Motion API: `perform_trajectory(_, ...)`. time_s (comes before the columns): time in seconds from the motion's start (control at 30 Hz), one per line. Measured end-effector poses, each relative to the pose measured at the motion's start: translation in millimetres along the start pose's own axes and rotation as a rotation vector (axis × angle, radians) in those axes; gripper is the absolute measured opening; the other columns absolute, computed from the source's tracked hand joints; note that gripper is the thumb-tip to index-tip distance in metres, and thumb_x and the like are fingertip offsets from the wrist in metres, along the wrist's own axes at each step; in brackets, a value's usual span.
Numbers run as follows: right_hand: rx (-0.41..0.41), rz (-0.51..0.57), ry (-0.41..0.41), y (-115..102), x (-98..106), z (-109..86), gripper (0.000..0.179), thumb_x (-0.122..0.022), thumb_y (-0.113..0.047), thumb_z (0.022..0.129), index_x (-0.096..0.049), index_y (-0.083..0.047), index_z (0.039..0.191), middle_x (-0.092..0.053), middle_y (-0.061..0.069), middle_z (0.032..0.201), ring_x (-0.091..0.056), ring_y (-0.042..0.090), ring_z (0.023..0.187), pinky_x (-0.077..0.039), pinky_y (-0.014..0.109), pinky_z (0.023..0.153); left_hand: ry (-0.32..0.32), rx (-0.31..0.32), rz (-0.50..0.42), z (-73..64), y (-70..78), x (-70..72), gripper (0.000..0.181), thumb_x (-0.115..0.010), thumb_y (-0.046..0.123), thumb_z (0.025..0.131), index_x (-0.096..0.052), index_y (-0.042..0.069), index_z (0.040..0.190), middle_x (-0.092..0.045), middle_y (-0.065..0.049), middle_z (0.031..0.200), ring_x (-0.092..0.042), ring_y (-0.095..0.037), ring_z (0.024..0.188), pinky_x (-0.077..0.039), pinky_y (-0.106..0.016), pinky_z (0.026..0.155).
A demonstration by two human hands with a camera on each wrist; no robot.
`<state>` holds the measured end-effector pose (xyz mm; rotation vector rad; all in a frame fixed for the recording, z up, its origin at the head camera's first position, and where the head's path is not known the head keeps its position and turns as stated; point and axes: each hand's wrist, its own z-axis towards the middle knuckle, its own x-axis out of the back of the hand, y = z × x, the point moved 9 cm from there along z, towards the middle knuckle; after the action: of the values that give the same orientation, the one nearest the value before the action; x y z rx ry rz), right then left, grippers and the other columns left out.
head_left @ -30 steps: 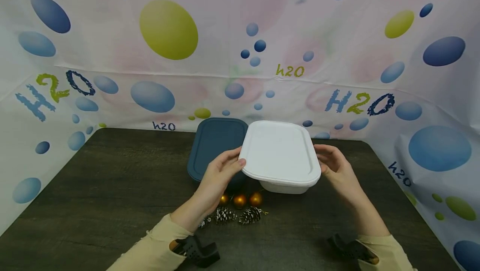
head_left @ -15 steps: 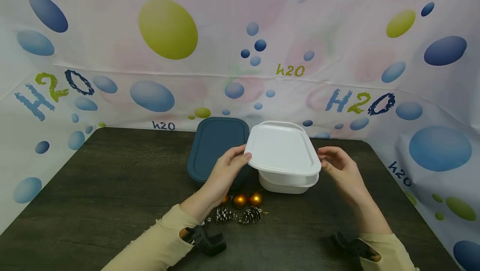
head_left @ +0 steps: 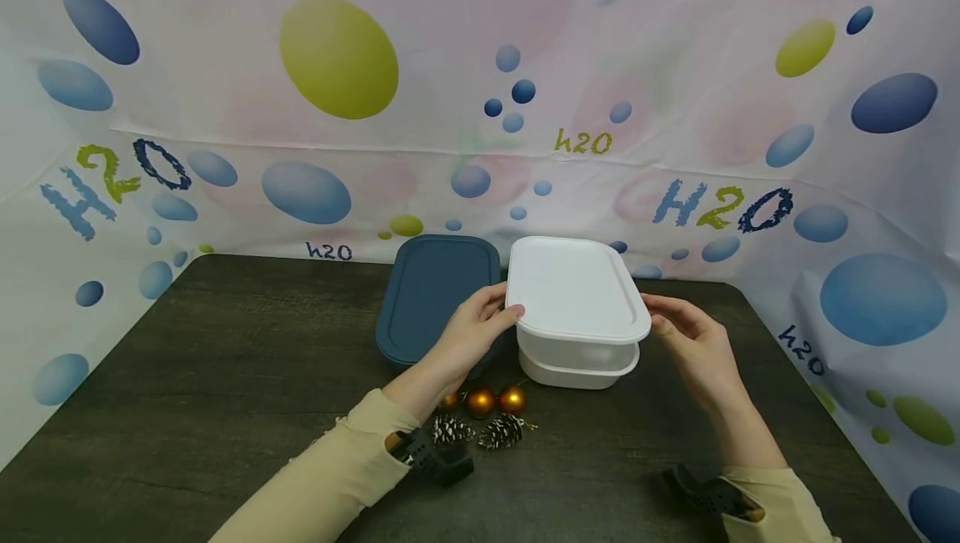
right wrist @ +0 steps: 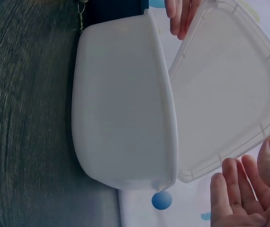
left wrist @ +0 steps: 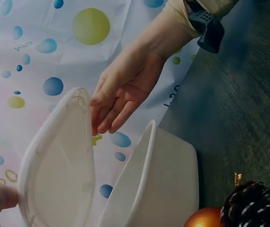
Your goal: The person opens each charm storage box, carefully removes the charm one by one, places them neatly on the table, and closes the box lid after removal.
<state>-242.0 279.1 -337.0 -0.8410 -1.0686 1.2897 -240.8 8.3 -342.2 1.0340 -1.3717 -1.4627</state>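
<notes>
A white lid is held above a white plastic container, apart from it at the front. My left hand pinches the lid's left edge, thumb on top. At the opposite edge, the thumb and fingers of my right hand hold the lid. Both wrist views show the lid's underside tilted away from the container rim, with a gap between them. Seen from the left wrist, the right hand has its fingertips at the lid edge. What lies inside the container is hidden.
A container with a dark blue lid stands left of the white one, partly behind my left hand. In front are several orange ball ornaments and frosted pine cones on the dark table. A patterned curtain hangs behind.
The lid has shifted right, dipping at the front and then levelling, so more of the container shows below it. My left hand moved right with it; my right hand moved slightly right.
</notes>
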Motion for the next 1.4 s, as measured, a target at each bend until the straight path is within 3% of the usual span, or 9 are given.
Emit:
perform_trajectory(0.27, -0.021, -0.046, 0.016, 3, 4, 1.6, 0.038, -0.058, -0.015, 0.096, -0.056, 0.0, 0.131, -0.06, 0.0, 0.128, -0.053, 0.009, 0.115, -0.043, 0.013, 0.09, -0.004, 0.069, -0.04, 12.0, -9.5, -6.7, 0.061, -0.055, 0.018, 0.098, -0.026, 0.002, 0.149, -0.023, -0.013, 0.155, -0.022, -0.022, 0.142, -0.025, -0.038, 0.112)
perform_trajectory(0.5, -0.044, -0.093, 0.013, 7, 5, 1.9, 0.041, -0.057, -0.019, 0.097, -0.055, 0.0, 0.133, -0.06, -0.004, 0.126, -0.053, 0.007, 0.115, -0.042, 0.012, 0.089, 0.027, 0.092, -0.052, 17.2, -13.5, -10.7, 0.06, -0.053, 0.017, 0.098, -0.026, 0.001, 0.149, -0.024, -0.015, 0.154, -0.023, -0.023, 0.141, -0.025, -0.037, 0.112)
perform_trajectory(1.07, -0.092, -0.229, -0.021, 14, 4, 1.0, 0.049, -0.055, -0.031, 0.097, -0.052, 0.0, 0.135, -0.058, -0.005, 0.127, -0.051, 0.002, 0.113, -0.041, 0.011, 0.088, 0.072, 0.146, -0.07, 20.3, -26.1, -18.4, 0.064, -0.049, 0.008, 0.095, -0.019, -0.002, 0.15, -0.022, -0.019, 0.154, -0.023, -0.027, 0.141, -0.024, -0.039, 0.112)
perform_trajectory(1.17, -0.1, -0.247, -0.035, 15, 3, 0.5, 0.047, -0.053, -0.027, 0.099, -0.05, 0.002, 0.135, -0.057, 0.001, 0.129, -0.051, 0.002, 0.111, -0.041, 0.012, 0.088, 0.066, 0.147, -0.076, 19.3, -27.3, -22.0, 0.066, -0.05, 0.007, 0.094, -0.018, -0.003, 0.15, -0.019, -0.019, 0.155, -0.021, -0.027, 0.141, -0.022, -0.04, 0.113)
perform_trajectory(1.27, -0.127, -0.287, -0.041, 18, 3, -0.3, 0.039, -0.048, -0.017, 0.102, -0.05, 0.003, 0.135, -0.054, 0.013, 0.132, -0.052, 0.003, 0.111, -0.043, 0.021, 0.094, 0.055, 0.145, -0.067, 18.3, -27.5, -26.3, 0.066, -0.05, 0.007, 0.093, -0.017, -0.002, 0.15, -0.017, -0.018, 0.155, -0.018, -0.027, 0.142, -0.02, -0.041, 0.113)
perform_trajectory(1.4, -0.186, -0.335, -0.047, 24, 3, -0.9, 0.035, -0.041, -0.001, 0.101, -0.051, 0.002, 0.135, -0.053, 0.021, 0.132, -0.053, 0.016, 0.115, -0.04, 0.044, 0.102, 0.049, 0.14, -0.027, 17.5, -27.7, -30.6, 0.065, -0.05, 0.008, 0.093, -0.021, 0.002, 0.151, -0.02, -0.015, 0.155, -0.018, -0.026, 0.142, -0.02, -0.044, 0.113)
